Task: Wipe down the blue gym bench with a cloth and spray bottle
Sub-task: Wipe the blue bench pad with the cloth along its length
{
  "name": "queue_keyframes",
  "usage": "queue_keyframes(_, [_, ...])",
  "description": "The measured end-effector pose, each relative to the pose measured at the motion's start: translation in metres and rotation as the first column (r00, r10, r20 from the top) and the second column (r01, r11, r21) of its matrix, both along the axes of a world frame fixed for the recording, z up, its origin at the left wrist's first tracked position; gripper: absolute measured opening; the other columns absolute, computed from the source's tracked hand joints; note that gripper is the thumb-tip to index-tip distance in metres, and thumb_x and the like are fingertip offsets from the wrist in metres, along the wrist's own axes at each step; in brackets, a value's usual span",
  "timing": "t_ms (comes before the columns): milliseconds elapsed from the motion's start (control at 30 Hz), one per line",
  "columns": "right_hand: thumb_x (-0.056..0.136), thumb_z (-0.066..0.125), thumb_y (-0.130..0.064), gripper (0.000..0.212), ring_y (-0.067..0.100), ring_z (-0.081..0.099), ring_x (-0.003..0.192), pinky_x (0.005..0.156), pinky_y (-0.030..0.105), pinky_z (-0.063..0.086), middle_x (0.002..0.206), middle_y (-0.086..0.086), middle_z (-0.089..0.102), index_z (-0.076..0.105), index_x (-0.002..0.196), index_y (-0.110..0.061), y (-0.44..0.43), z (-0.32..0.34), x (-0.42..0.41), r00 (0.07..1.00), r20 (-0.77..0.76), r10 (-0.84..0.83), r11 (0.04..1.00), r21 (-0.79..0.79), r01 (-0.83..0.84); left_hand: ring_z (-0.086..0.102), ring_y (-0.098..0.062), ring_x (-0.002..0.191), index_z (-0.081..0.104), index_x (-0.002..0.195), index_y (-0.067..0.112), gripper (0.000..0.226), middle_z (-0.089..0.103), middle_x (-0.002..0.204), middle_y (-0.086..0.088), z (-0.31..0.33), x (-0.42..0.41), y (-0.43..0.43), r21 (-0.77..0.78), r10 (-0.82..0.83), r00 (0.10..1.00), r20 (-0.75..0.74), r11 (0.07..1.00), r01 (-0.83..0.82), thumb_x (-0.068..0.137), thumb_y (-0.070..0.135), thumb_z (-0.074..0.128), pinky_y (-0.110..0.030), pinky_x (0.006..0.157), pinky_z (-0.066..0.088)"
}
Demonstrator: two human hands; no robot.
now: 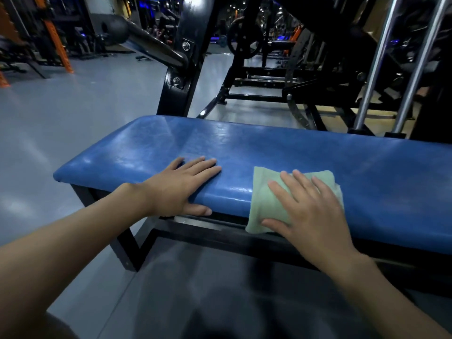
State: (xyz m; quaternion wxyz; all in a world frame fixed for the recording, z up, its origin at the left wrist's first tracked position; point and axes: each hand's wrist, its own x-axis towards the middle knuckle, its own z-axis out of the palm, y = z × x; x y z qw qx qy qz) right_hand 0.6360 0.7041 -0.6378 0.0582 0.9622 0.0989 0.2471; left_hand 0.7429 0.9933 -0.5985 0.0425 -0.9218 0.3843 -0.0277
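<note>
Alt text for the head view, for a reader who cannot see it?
A person's right hand presses a green cloth flat on a blue gym bench; the left hand rests flat beside it.

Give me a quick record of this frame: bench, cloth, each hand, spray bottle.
bench: blue padded top, glossy, on black frame
cloth: pale green, folded, on bench top, draped over near edge
right hand: flat on cloth, fingers straight
left hand: flat on bare bench top, thumb over near edge, apart from cloth
spray bottle: not in view
</note>
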Motion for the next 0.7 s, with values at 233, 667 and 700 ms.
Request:
queue_keyframes(233, [0.067, 0.057, -0.05, 0.078, 0.035, 0.036, 0.139, 0.11, 0.057, 0.022, 0.148, 0.019, 0.045, 0.055, 0.131, -0.007, 0.049, 0.001, -0.008, 0.977, -0.012, -0.214, 0.971, 0.11, 0.214, 0.013, -0.023, 0.151, 0.011, 0.158, 0.027, 0.099, 0.016, 0.165, 0.0, -0.008, -0.006, -0.029, -0.028, -0.03, 0.997, 0.077, 0.999, 0.033, 0.078, 0.084, 0.028, -0.041, 0.12, 0.013])
queue_keyframes(667, [0.098, 0.037, -0.047, 0.049, 0.033, 0.061, 0.116, 0.099, 0.049, 0.04, 0.12, 0.013, 0.067, 0.069, 0.113, -0.013, -0.014, -0.019, 0.005, 0.934, 0.345, -0.088, 0.993, 0.1, 0.057, 0.022, -0.016, 0.146, 0.021, 0.153, 0.027, 0.094, 0.025, 0.156, 0.002, -0.005, 0.001, -0.039, -0.052, -0.121, 0.989, 0.08, 0.991, 0.126, 0.078, 0.081, 0.041, -0.041, 0.118, 0.019])
queue_keyframes(700, [0.098, 0.038, -0.045, 0.048, 0.033, 0.061, 0.116, 0.098, 0.048, 0.04, 0.119, 0.013, 0.067, 0.07, 0.112, -0.012, -0.027, -0.017, 0.0, 0.931, 0.345, -0.115, 0.991, 0.111, 0.081, 0.017, -0.014, 0.148, 0.02, 0.154, 0.027, 0.095, 0.022, 0.158, 0.003, -0.006, 0.0, -0.043, -0.054, -0.125, 0.989, 0.073, 0.99, 0.129, 0.078, 0.081, 0.041, -0.04, 0.119, 0.016])
